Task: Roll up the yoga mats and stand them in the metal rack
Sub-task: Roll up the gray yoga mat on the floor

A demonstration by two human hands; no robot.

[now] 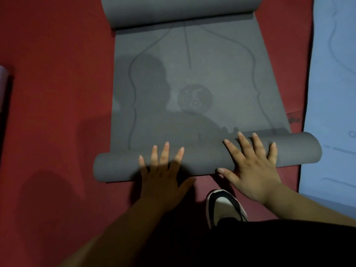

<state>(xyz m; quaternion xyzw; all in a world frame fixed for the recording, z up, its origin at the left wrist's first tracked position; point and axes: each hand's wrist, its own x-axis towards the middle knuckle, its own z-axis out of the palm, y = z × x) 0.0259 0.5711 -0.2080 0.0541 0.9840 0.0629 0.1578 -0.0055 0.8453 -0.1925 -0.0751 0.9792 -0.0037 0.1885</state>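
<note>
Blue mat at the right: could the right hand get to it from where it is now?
Probably yes. The right hand lies flat on the grey roll near its right end, holding nothing, and the blue mat lies flat just past that end. Nothing stands between them.

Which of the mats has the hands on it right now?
The grey mat in the middle: the left hand and right hand lie flat on its near rolled end. The blue mat on the right lies unrolled, untouched.

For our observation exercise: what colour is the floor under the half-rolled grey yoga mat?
The floor is dark red, seen best in the head view.
</note>
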